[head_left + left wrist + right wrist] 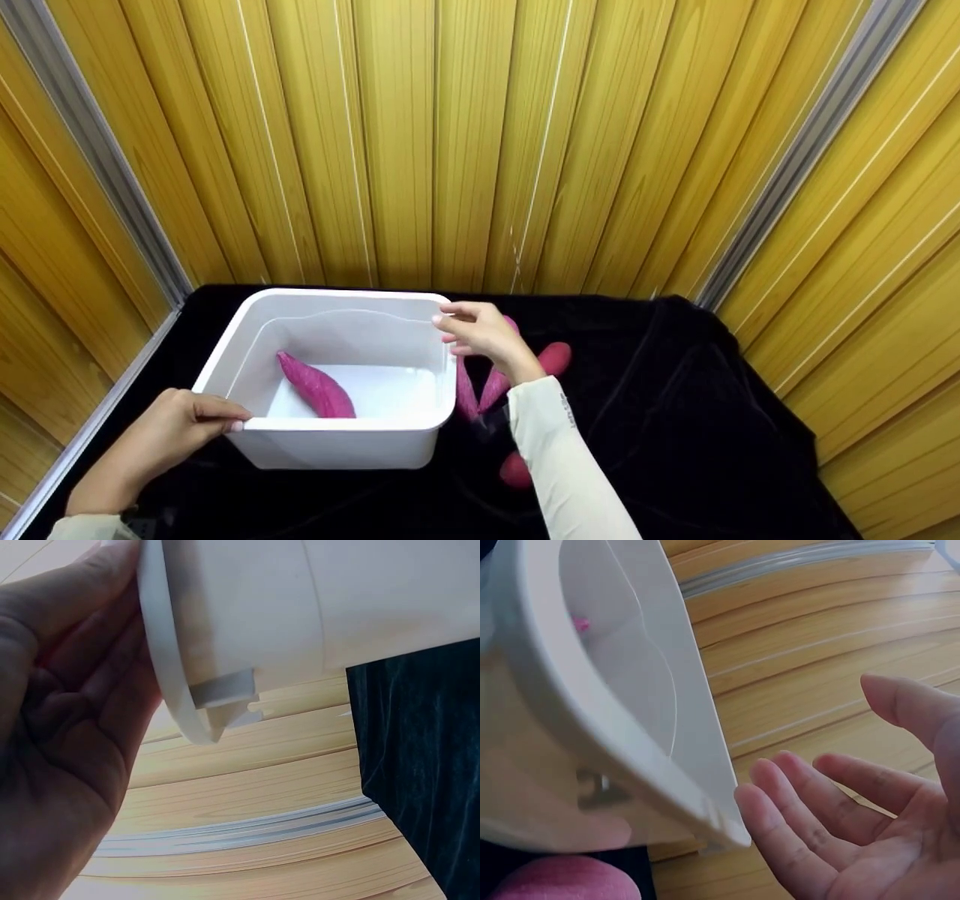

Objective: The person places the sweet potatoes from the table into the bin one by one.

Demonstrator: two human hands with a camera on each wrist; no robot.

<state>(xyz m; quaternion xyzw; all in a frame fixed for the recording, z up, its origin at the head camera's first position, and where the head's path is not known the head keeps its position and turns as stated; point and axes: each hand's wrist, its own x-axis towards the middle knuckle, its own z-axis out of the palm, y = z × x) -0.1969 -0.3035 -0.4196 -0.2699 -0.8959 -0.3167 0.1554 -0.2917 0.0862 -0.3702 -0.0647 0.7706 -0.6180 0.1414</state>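
A white plastic bin [337, 448] stands slightly tilted on the black cloth, with one purple sweet potato [319, 386] lying inside. My left hand [169, 431] pinches the bin's rim at the near left corner, thumb on one side and fingers curled under the lip [161, 637]. By the far right corner of the rim is my right hand [487, 334], its fingers loosely extended. In the right wrist view the fingertips of that right hand [855, 832] are right at the rim, with the thumb spread away.
Right of the bin, two purple sweet potatoes [466, 386] lie partly hidden behind the right hand. Reddish rounded pieces [555, 358] sit beyond and below the right forearm. Black cloth [675, 420] covers the table; yellow wood-patterned walls [472, 150] enclose the back and sides.
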